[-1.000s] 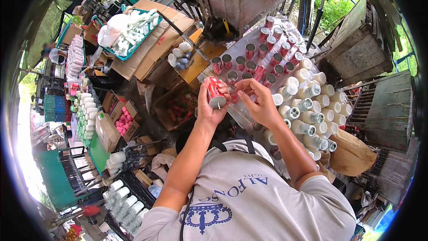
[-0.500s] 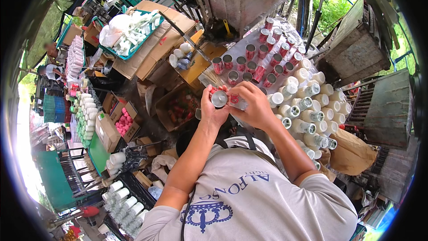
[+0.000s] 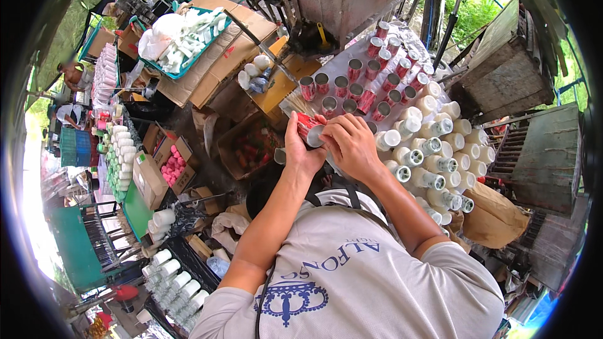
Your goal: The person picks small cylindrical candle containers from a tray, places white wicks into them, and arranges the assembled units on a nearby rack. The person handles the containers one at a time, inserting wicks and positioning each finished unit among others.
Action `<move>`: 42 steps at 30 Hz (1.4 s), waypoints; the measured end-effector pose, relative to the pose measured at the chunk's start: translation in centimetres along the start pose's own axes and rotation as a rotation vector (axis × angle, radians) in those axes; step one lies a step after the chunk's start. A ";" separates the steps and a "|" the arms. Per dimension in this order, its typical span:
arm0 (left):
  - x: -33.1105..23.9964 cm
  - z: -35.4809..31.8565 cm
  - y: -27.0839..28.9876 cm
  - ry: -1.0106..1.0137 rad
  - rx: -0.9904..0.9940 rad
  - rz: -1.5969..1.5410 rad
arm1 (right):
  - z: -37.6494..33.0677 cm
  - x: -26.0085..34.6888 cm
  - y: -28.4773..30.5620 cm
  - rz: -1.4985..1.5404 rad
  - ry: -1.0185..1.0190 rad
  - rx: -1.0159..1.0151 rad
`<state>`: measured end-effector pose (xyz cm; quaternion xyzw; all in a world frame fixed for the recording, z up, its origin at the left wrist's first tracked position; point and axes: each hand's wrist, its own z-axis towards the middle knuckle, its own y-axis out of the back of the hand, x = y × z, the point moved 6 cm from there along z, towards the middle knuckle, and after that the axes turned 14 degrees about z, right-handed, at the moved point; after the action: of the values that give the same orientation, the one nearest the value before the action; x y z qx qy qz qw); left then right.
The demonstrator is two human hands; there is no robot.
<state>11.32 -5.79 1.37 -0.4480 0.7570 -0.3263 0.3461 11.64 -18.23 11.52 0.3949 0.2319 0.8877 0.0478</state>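
My left hand [image 3: 303,156] is closed around a red can [image 3: 308,124], which lies tilted with its grey round end toward me. My right hand [image 3: 353,141] has its fingers bent and pressed together against the can's right side. Its fingertips partly hide that side. Just beyond my hands, several red open-topped cans [image 3: 354,70] stand on a table with a pale cover [image 3: 336,66]. To the right of my right hand are several white cylinders [image 3: 430,129], some with clear glass ends, lying and standing close together.
An open cardboard box [image 3: 242,150] with red pieces sits left of my hands. Behind it, a teal tray [image 3: 182,74] of white pieces rests on cardboard [image 3: 235,47]. Pink pieces [image 3: 174,166] fill another box. A brown paper bag [image 3: 496,216] is at the right.
The red can has tipped in my hands: its round end faced up before, and now its red side shows. My right hand's fingers have drawn in lower along it.
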 end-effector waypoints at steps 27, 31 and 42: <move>-3.0 -5.8 -6.3 -0.954 0.072 1.001 | -2.9 -2.2 -0.7 0.608 -0.548 0.248; -3.9 -6.3 -6.8 -1.010 0.131 0.972 | -3.7 -2.8 -0.4 0.615 -0.518 0.247; -8.2 -4.3 -2.6 -0.728 -0.014 0.819 | -7.3 -4.3 -0.3 0.864 -0.598 0.121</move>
<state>11.88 1.44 7.71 -0.2028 0.7029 0.0165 0.6815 9.26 -21.83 4.18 0.6926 0.0751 0.6600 -0.2812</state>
